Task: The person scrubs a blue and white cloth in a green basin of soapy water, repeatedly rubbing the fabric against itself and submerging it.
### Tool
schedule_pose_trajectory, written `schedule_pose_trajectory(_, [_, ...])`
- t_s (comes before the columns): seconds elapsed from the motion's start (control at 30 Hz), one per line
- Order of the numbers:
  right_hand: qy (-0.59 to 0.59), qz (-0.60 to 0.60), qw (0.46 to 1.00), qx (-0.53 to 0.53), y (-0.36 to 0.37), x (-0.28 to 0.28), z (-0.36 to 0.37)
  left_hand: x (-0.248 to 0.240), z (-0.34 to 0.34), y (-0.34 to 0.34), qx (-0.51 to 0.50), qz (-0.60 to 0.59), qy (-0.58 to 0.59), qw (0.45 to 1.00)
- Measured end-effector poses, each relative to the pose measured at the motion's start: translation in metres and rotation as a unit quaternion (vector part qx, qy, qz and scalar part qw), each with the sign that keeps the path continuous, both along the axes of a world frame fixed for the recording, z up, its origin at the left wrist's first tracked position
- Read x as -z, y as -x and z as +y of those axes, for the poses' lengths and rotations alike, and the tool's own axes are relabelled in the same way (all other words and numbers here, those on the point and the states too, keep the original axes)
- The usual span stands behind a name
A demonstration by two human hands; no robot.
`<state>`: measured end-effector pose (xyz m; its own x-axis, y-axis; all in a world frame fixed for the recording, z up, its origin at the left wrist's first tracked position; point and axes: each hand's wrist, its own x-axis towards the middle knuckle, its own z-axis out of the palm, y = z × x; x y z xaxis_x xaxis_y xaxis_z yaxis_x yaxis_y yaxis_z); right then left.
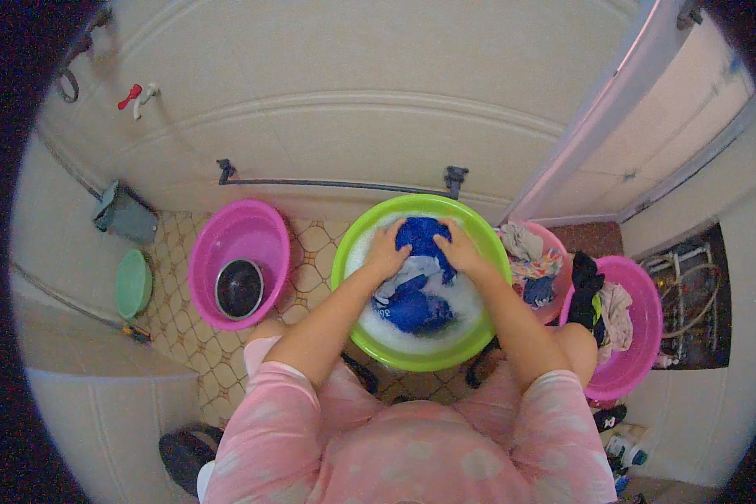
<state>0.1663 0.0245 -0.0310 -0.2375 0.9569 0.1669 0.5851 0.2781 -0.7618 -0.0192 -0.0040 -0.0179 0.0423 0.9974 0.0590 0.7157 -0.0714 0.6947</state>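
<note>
The blue garment (pixel 420 235) you are working lies bunched in the suds of the green basin (pixel 357 239), which sits on the tiled floor (pixel 185 336) right in front of your knees. Part of the cloth, with some white on it, sinks under the foam toward you, so its full shape is hard to make out. Your left hand (pixel 386 249) is closed on the garment's left edge, and your right hand (pixel 459 249) is closed on its right edge; both press the upper bundle between them, fingertips buried in the fabric.

Just right of the green basin, a small pink basin (pixel 563 290) holds mixed clothes, and its near side is hidden behind your right forearm. Beyond it stands a larger magenta basin (pixel 643 336) with dark and pale clothes draped over its rim. On your left, well apart from the green one, another magenta basin (pixel 227 235) holds a dark metal bowl (pixel 239 287).

Farther left a pale green dish (pixel 132 284) and a grey dustpan-like object (pixel 126 214) lie by the wall. A red-handled tap (pixel 137 97) shows high up, small and blurred. A dark rail (pixel 336 183) runs along the wall behind the basins.
</note>
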Motion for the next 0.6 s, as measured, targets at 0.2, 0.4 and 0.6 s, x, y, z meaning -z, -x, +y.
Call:
schedule_pose_trajectory(0.2, [0.191, -0.168, 0.957, -0.141, 0.034, -0.004, -0.023, 0.027, -0.004, 0.013, -0.008, 0.104, 0.096, 0.99])
schedule_pose_trajectory(0.4, [0.098, -0.049, 0.989, 0.099, 0.022, 0.047, -0.01, 0.044, 0.001, -0.017, 0.001, -0.08, 0.091, 0.993])
schedule_pose_trajectory(0.6, [0.033, 0.077, 0.996, 0.028, 0.074, -0.027, -0.053, 0.034, 0.003, -0.006, -0.125, -0.689, 0.295, 0.65])
